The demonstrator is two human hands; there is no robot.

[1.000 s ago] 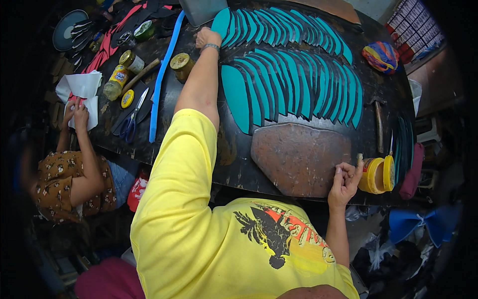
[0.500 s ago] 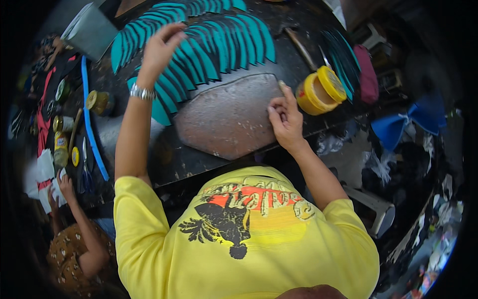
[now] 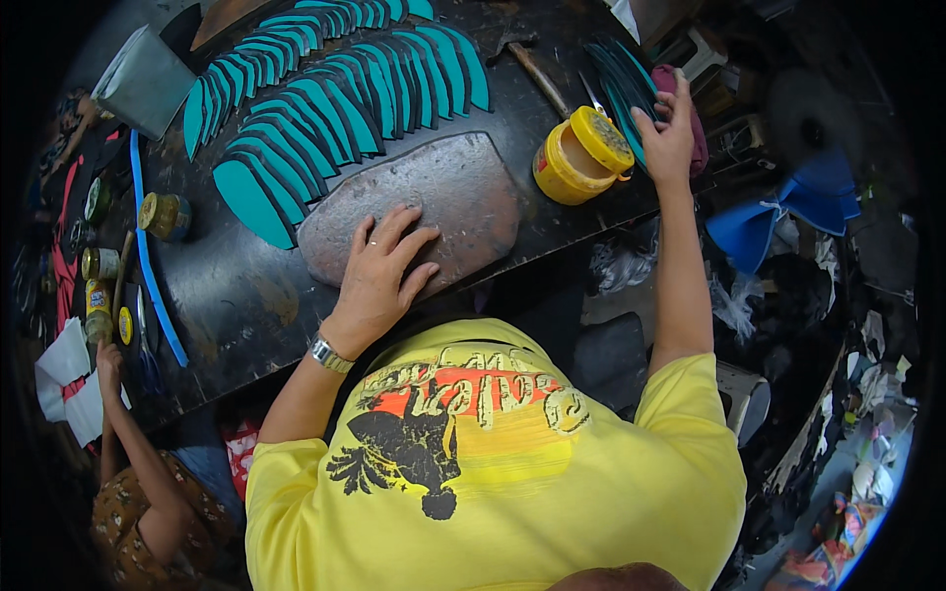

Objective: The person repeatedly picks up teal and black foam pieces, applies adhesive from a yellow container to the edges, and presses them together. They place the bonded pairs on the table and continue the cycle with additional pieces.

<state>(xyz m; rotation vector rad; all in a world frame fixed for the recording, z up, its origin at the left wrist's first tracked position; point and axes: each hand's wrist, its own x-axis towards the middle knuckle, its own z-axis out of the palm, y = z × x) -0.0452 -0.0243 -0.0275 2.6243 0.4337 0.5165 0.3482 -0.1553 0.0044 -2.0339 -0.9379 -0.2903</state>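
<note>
My left hand (image 3: 382,276) rests on a worn brown-grey slab (image 3: 453,202) at the table's near edge, its fingers spread and holding nothing. At the right, my right hand (image 3: 670,138) reaches to a bundle of dark curved pieces with teal edges (image 3: 623,89). Its thumb and fingers are apart at the bundle's right side; whether they touch it is hard to see. Beyond the slab, overlapping teal curved soles (image 3: 335,113) lie fanned out in a long row, with a second row (image 3: 261,59) behind. A yellow tub (image 3: 572,163) of tan paste, lid tilted on top, stands between the slab and my right hand.
A hammer (image 3: 532,74) lies beyond the tub. Jars (image 3: 165,217), a blue strip (image 3: 153,256) and scissors (image 3: 148,360) are at the left. Another person's hand (image 3: 110,369) is at the lower left. A maroon object (image 3: 698,143) sits beside the bundle; blue material (image 3: 778,222) lies off the table's right.
My left hand has come back from over the teal soles and down onto the slab. My right hand has moved from the slab's right edge, past the tub, to the dark bundle.
</note>
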